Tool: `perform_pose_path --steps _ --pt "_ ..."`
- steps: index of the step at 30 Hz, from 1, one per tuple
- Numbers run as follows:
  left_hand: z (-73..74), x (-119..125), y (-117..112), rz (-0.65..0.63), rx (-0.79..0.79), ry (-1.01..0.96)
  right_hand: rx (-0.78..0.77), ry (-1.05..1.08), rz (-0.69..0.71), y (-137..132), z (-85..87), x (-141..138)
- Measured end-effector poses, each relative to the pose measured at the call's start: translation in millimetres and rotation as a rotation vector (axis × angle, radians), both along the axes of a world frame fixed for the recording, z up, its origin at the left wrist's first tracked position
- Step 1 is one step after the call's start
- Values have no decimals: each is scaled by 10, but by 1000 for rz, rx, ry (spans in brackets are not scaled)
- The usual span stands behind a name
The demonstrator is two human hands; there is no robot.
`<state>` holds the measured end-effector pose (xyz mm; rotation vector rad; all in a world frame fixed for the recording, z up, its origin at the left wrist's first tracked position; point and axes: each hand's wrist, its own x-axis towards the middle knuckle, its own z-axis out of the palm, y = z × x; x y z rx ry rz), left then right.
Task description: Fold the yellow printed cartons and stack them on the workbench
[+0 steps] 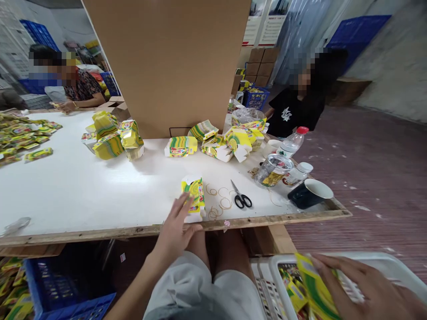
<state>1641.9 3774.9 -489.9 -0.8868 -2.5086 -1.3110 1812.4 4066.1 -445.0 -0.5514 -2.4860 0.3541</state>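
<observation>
My left hand (178, 220) reaches to the table's front edge. Its fingers are stretched out and rest against a small yellow-and-green printed carton (196, 189) with white flaps. Low on the right, my right hand (360, 284) is closed around another yellow-and-green carton (315, 284). That carton is over a white plastic basket (278, 266) holding small yellow packets (295, 293). Part of the carton is hidden by my fingers. Several thin rubber bands (225, 203) and black-handled scissors (243, 201) lie right of the left hand's carton.
A tall cardboard sheet (170, 66) stands mid-table, with cartons (181, 146) before it. A jar (273, 170), bottles and a dark mug (310, 194) stand at right. Packets (26, 133) are heaped at left. A blue crate (66, 284) is below. Two people sit across.
</observation>
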Motion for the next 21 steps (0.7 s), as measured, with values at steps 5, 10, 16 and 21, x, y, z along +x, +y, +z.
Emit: perform_pose_path --steps 5,10,16,21 --pt "-175 -208 -89 48 -134 81 -364 -51 159 -199 -199 -277" --pt "-118 -50 -38 -25 -12 129 -905 36 321 -1035 -321 -1041" --pt "-80 289 88 -235 336 46 -1237 155 396 -1175 -297 -1121" --pt "76 389 198 -127 739 -704 -1177 54 445 -1265 -338 -829"
